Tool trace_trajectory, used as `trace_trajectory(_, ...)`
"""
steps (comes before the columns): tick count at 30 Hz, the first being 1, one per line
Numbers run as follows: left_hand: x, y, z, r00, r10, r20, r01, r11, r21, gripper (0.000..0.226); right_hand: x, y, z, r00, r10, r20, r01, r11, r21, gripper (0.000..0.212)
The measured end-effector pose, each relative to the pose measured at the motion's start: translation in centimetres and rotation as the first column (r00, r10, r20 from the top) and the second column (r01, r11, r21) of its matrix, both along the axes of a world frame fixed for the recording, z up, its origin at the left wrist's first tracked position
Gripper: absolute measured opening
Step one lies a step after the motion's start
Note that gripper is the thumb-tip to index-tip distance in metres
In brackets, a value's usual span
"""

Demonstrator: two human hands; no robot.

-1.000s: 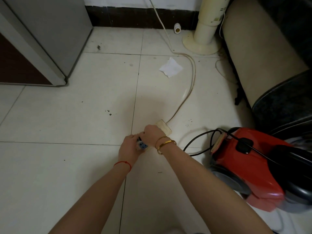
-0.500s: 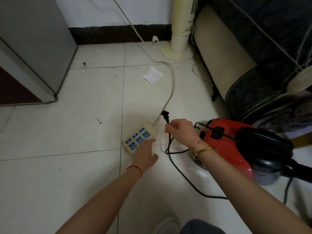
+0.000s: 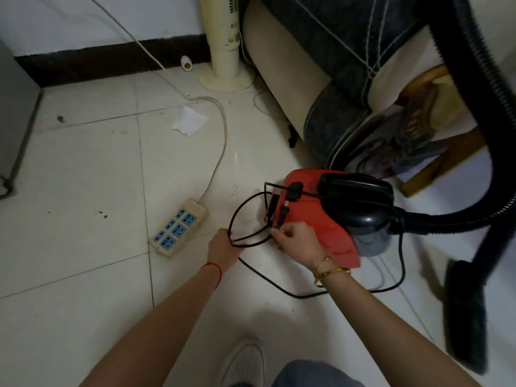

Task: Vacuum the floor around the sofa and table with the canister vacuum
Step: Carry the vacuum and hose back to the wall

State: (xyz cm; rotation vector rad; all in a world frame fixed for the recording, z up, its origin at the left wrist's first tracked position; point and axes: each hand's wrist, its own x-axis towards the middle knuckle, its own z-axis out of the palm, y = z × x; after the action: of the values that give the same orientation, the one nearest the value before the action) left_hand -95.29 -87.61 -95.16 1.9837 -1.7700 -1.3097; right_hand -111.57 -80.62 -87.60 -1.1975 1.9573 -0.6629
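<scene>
The red canister vacuum [image 3: 315, 219] sits on the tiled floor beside the sofa [image 3: 329, 79]. Its black hose [image 3: 474, 79] arcs up on the right and comes down to the floor brush [image 3: 465, 317]. My left hand [image 3: 222, 248] holds a loop of the black power cord [image 3: 243, 219]. My right hand [image 3: 297, 240] pinches the cord just below its plug [image 3: 284, 212], which points up against the vacuum's rear. A beige power strip [image 3: 178, 227] with blue sockets lies left of my hands with nothing plugged into it.
The strip's beige cable [image 3: 220, 141] runs to the wall. A crumpled tissue [image 3: 190, 124] lies on the floor. A tower fan base [image 3: 226, 76] stands by the sofa, a grey cabinet [image 3: 14, 129] at left, a wooden table leg [image 3: 441, 163] at right. My shoe [image 3: 245, 364] is below.
The plug came out of the power strip. My right hand carried it to the vacuum's rear, my left hand left the strip and took up a loop of cord. The view shifted right.
</scene>
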Motion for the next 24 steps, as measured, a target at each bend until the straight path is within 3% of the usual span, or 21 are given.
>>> trace_trajectory(2, 0.4, 0.0, 0.2, 0.997, -0.036, 0.07, 0.039, 0.998, -0.05, 0.022, 0.0, 0.6, 0.1, 0.999, 0.015, 0.028, -0.015, 1.0, -0.009, 0.036)
trace_trajectory(4, 1.0, -0.3, 0.8, 0.996, -0.009, 0.086, 0.018, 0.994, -0.105, 0.027, -0.2, 1.4, 0.1, 1.0, -0.006, -0.007, 0.005, 0.998, -0.059, 0.041)
trace_trajectory(6, 2.0, -0.6, 1.3, 0.996, 0.042, 0.081, -0.029, 0.987, -0.16, 0.029, -1.1, 2.6, 0.1, 0.981, -0.144, -0.132, 0.118, 0.975, -0.187, 0.045)
trace_trajectory(10, 3.7, -0.8, 3.0, 0.999, 0.034, 0.02, -0.028, 0.97, -0.242, 0.031, -3.9, 5.0, 1.6, 0.838, -0.448, -0.312, 0.278, 0.842, -0.463, 0.034)
trace_trajectory(12, 3.6, -0.4, 4.6, 0.987, -0.017, 0.162, 0.069, 0.945, -0.32, 0.032, -5.4, 5.6, 2.7, 0.781, -0.527, -0.337, 0.301, 0.789, -0.535, 0.027)
trace_trajectory(15, 2.1, 0.5, 7.6, 0.897, -0.041, 0.44, 0.238, 0.884, -0.402, 0.032, -7.5, 6.1, 4.2, 0.729, -0.562, -0.391, 0.291, 0.772, -0.566, 0.013)
trace_trajectory(18, 0.3, 0.6, 9.9, 0.844, -0.089, 0.528, 0.335, 0.857, -0.391, 0.034, -9.3, 6.5, 5.1, 0.696, -0.554, -0.457, 0.269, 0.791, -0.549, 0.023)
trace_trajectory(20, -0.8, 0.4, 10.7, 0.855, -0.151, 0.496, 0.371, 0.847, -0.381, 0.036, -10.2, 6.7, 5.2, 0.683, -0.51, -0.522, 0.281, 0.844, -0.457, 0.022)
trace_trajectory(24, -3.0, 0.8, 11.8, 0.971, -0.223, 0.083, 0.238, 0.923, -0.302, 0.028, -10.6, 7.1, 5.5, 0.729, -0.38, -0.57, 0.247, 0.922, -0.299, 0.02)
